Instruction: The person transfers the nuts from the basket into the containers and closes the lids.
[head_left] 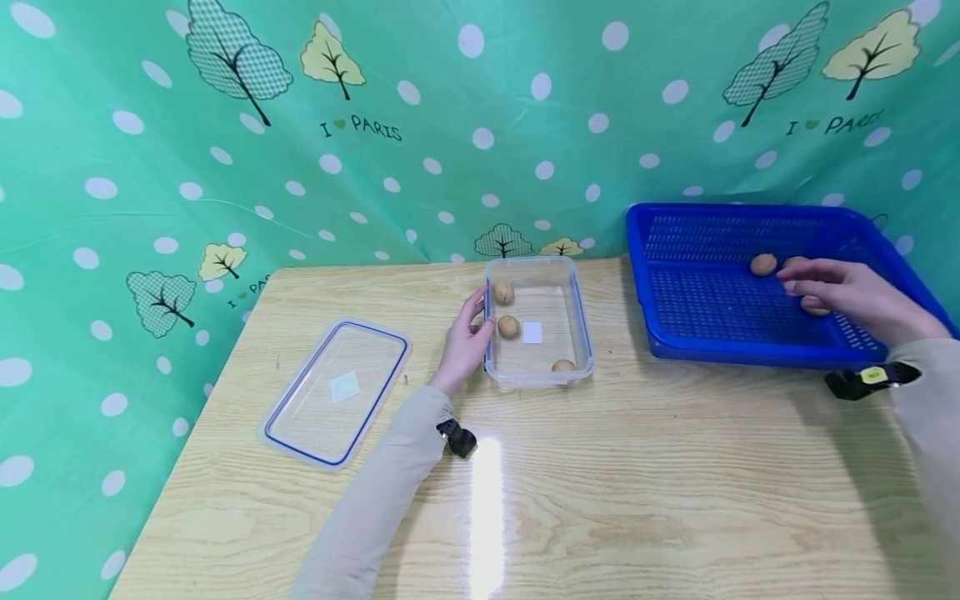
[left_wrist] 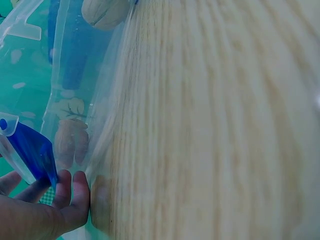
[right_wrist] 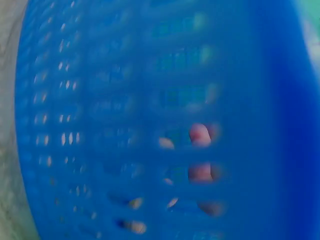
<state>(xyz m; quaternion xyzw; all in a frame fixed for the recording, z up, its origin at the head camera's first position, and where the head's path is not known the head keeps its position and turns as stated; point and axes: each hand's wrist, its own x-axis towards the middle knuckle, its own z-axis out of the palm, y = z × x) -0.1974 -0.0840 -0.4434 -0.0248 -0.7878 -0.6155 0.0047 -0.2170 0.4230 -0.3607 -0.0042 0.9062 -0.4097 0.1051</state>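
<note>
Three walnuts (head_left: 507, 327) sit in the box (head_left: 517, 381) by the desk's (head_left: 637, 483) far edge, left hand (head_left: 461, 346), fingers relaxed, against it, but those in the basket (head_left: 750, 354) (whether the right hand (head_left: 862, 296) grips one in its fingers, I cannot tell) and the lid (head_left: 322, 412) near the left edge apparently remain.

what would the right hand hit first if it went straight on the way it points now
Probably the leftmost walnut in the blue basket, just beyond the right hand in the head view; height is unclear, so it might pass above.
</note>
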